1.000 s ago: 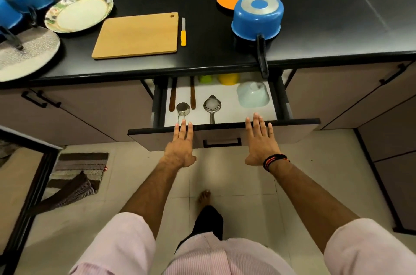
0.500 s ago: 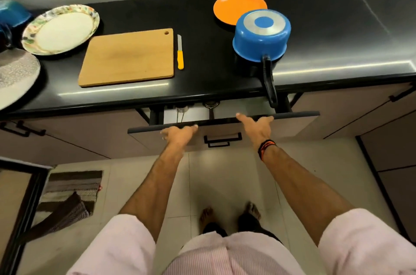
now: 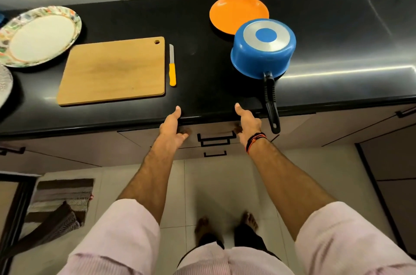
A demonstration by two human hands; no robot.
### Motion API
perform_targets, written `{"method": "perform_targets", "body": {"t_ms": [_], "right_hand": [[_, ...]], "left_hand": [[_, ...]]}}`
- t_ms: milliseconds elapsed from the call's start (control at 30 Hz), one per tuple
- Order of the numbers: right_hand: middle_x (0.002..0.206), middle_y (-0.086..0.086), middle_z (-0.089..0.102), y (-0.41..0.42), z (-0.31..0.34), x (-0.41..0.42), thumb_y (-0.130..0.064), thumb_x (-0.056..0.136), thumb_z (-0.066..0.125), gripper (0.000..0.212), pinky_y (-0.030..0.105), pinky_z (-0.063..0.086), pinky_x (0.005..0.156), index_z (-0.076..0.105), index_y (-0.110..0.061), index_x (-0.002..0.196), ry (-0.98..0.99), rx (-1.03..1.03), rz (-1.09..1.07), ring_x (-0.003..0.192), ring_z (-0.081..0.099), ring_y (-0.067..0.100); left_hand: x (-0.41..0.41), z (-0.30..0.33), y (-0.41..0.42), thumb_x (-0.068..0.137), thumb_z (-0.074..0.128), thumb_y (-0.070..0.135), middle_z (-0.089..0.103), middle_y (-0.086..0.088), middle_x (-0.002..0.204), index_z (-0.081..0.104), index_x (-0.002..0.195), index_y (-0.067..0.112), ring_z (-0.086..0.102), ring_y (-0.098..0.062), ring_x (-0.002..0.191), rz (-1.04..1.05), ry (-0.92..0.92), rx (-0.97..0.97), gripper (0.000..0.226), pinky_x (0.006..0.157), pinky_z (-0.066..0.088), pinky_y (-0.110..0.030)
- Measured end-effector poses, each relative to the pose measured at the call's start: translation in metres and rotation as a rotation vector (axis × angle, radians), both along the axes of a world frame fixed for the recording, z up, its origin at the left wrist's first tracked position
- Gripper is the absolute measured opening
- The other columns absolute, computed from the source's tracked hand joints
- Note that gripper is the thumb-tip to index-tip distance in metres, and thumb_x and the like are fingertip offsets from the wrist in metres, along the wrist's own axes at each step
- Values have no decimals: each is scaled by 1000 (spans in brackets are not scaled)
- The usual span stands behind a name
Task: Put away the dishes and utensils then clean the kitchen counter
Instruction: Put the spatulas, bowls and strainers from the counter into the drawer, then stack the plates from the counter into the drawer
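Head view: left hand (image 3: 173, 127) and right hand (image 3: 247, 122) flat, fingers straight, pressing drawer front (image 3: 216, 129) flush under counter (image 3: 202, 99). Push evenly, mind saucepan (image 3: 263, 48) handle overhanging. Knife (image 3: 172, 65), plates on top.

Fingertips hidden under counter (image 3: 202, 103) edge

The person wore a pale pink, finely ribbed shirt (image 3: 227, 262) with loose sleeves that ended near the elbows, leaving both forearms bare. A black and orange thread band (image 3: 255, 141) circled the right wrist. Dark trousers (image 3: 247, 237) showed below the shirt, and the 2 feet were bare.
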State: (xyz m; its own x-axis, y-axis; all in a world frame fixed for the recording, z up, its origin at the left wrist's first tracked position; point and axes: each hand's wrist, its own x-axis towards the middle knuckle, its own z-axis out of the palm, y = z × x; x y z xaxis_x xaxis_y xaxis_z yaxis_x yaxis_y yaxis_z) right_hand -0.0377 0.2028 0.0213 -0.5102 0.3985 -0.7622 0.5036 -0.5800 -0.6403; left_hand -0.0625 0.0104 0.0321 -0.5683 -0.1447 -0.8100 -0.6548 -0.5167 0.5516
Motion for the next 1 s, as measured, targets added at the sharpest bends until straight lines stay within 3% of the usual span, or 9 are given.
{"method": "perform_targets", "body": {"t_ms": [100,200,333,467,633,733,833,933,1000], "right_hand": [[150,14,41,-3,-7,-7,-25,80,79,91,51,31,117,25,-8,151,-6,-46,-78,137,41,33],[139,12,51,-4,-9,-10,-23,75,81,83,52,40,110,37,-10,145,8,-96,-123,127,50,32],[122,7,61,-2,-10,-10,-19,77,81,54,40,55,87,56,-14,125,65,-164,-120,110,59,28],[111,7,64,0,-6,-9,-11,84,74,22,46,50,101,63,-16,102,127,-261,-122,112,58,28],[120,9,64,4,-8,-3,-18,80,79,37,44,52,97,61,-15,113,136,-242,-63,114,59,28],[133,5,60,18,-18,17,-40,68,87,80,43,49,97,50,-15,135,123,-53,192,123,55,25],[152,7,39,36,-31,36,-49,65,87,115,48,38,112,23,-18,155,27,336,678,140,38,29],[151,12,41,46,-46,39,-42,71,86,110,46,40,112,20,-19,156,-173,881,1408,136,42,32],[148,10,46,44,-57,36,-41,75,82,99,46,40,111,26,-20,154,-232,1078,1690,134,45,31]], "left_hand": [[-2,-4,-3,87,72,21,63,-11,121,56,124,8,61,-27,107,44,14,77,42,87,53,-49],[-4,-5,-5,87,71,11,64,-15,120,56,123,4,63,-32,108,139,32,162,39,93,53,-53],[-4,-5,-5,86,70,5,63,-19,122,54,124,2,63,-37,110,227,33,296,41,99,49,-54],[0,-3,-3,85,71,5,63,-18,120,56,120,3,62,-35,109,265,33,357,38,103,48,-48],[4,-5,-3,84,74,12,64,-16,121,55,122,4,63,-32,110,238,63,355,43,102,49,-46],[18,-17,-8,78,78,31,65,-10,118,56,122,8,61,-29,117,-37,101,163,54,97,51,-42],[41,-36,-16,71,82,45,53,-1,131,43,136,17,46,-29,132,-701,143,-382,81,106,42,-43],[53,-60,-15,71,83,46,36,-9,153,21,154,19,37,-32,139,-1446,82,-923,107,112,38,-43],[56,-76,-10,76,79,46,37,-11,153,19,153,17,39,-32,138,-1584,76,-1024,102,112,38,-45]]}}
